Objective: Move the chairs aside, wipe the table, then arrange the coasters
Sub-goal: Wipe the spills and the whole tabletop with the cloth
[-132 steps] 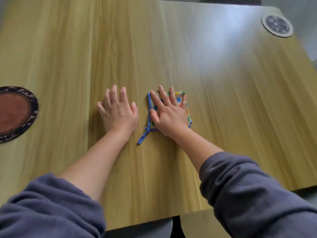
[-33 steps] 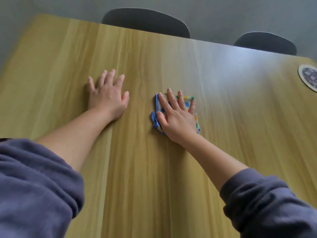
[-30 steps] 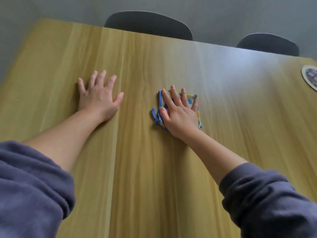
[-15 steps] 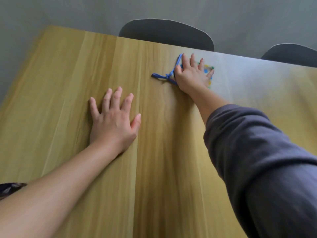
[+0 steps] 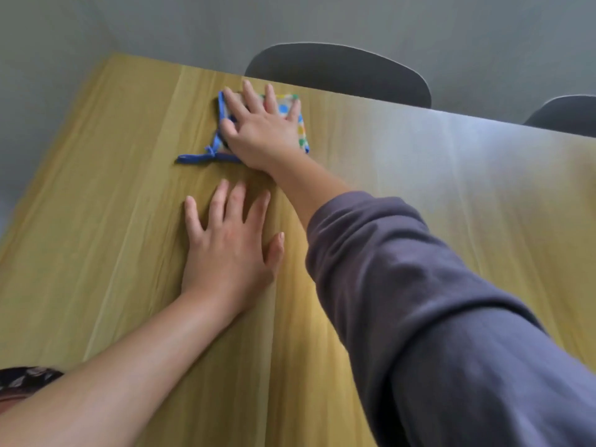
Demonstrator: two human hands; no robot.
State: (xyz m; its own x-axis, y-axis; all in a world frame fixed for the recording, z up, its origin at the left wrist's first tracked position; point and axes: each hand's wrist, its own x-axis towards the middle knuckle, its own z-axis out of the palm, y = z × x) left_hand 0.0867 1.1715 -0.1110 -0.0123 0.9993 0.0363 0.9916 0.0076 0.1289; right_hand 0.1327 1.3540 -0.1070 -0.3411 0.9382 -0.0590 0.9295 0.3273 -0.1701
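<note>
— What had moved?
— The right hand had pushed the cloth from mid-table to the far edge, upper centre of the frame. It lay flat on it, fingers straight.
— And the left hand?
— Flat as well, fingers spread on the table, just below the cloth's blue loop. A coaster peeked in lower left; a chair stood beyond the edge.

Dining or meeting room by the look; no telling whether home or office. Shown by a long light-wood worktop filling most of the frame, one dark rounded chair back at upper centre and a second chair back at upper right against its far edge, plain grey wall behind, patterned coaster at lower left.
</note>
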